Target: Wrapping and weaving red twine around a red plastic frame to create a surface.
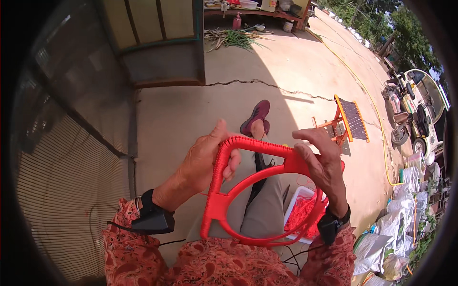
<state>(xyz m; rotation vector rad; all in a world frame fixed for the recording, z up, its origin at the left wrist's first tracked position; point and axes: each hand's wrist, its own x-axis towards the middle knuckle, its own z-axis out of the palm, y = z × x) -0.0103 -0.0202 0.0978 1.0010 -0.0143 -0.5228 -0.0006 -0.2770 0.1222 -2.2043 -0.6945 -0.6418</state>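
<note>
A red frame [219,206] with a rounded corner and a ring inside it rests tilted over my lap. Red cord is wound closely round its upper and left bars. My left hand [202,155] is closed round the upper left corner, thumb pointing up and fingertips curled to the inside. Over the upper right corner is my right hand [327,164], its thumb against the frame and its forefinger stretched out, with a gap between them. The palm side of this hand is hidden. Beneath the frame's right side, a white tray [289,213] holds a tangle of red cord [300,214].
An orange folding stool [352,119] with a dark woven seat stands ahead to the right. A yellow hose [377,107] runs along the concrete. Filled sacks [381,238] and parked scooters [405,114] line the right. A screened door [162,62] stands at left; cut green stalks [236,39] lie ahead.
</note>
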